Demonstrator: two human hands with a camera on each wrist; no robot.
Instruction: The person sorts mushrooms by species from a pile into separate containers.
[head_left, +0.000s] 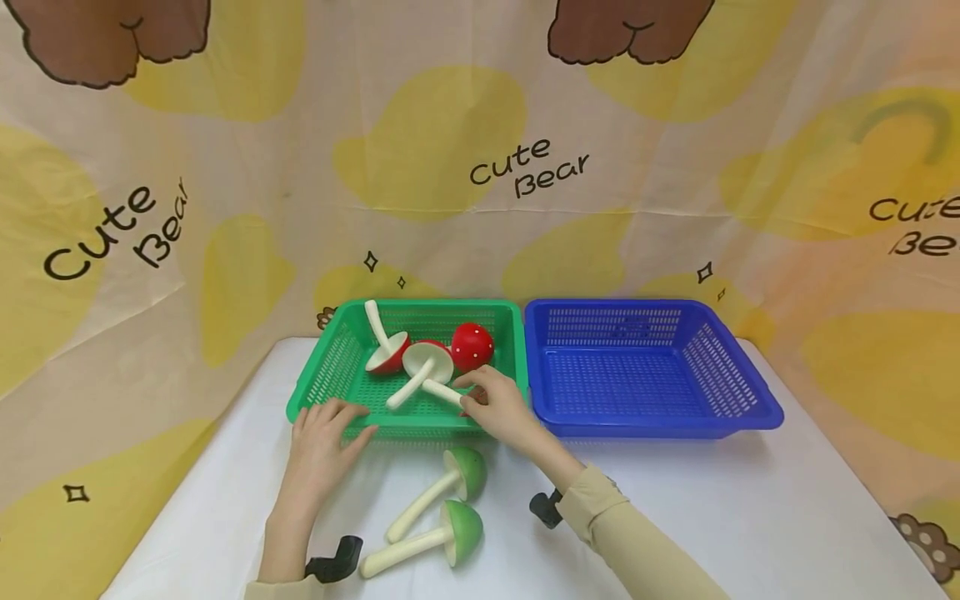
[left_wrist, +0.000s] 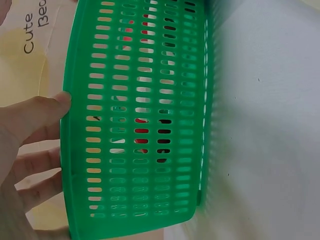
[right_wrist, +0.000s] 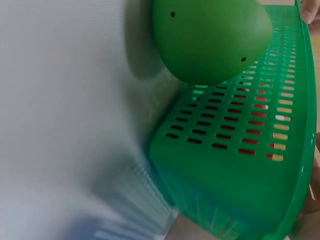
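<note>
In the head view my right hand (head_left: 504, 408) reaches over the front rim of the green basket (head_left: 337, 419) and pinches a toy mushroom by its white stem (head_left: 444, 392); the hand hides part of this mushroom. Three red caps show in the basket: an upturned mushroom (head_left: 388, 357) at left, another with its pale underside (head_left: 427, 364) facing up, and a white-dotted cap (head_left: 472, 346) at right. My left hand (head_left: 322, 442) rests at the basket's front left rim, fingers loosely spread. In the left wrist view its fingertips (left_wrist: 62, 100) touch the rim.
Two green-capped toy mushrooms, one farther back (head_left: 467, 473) and one nearer (head_left: 462, 533), lie on the white table (head_left: 675, 517) before the green basket. A blue basket (head_left: 637, 429) stands right beside the green one. Behind them hangs a printed cloth (head_left: 435, 150).
</note>
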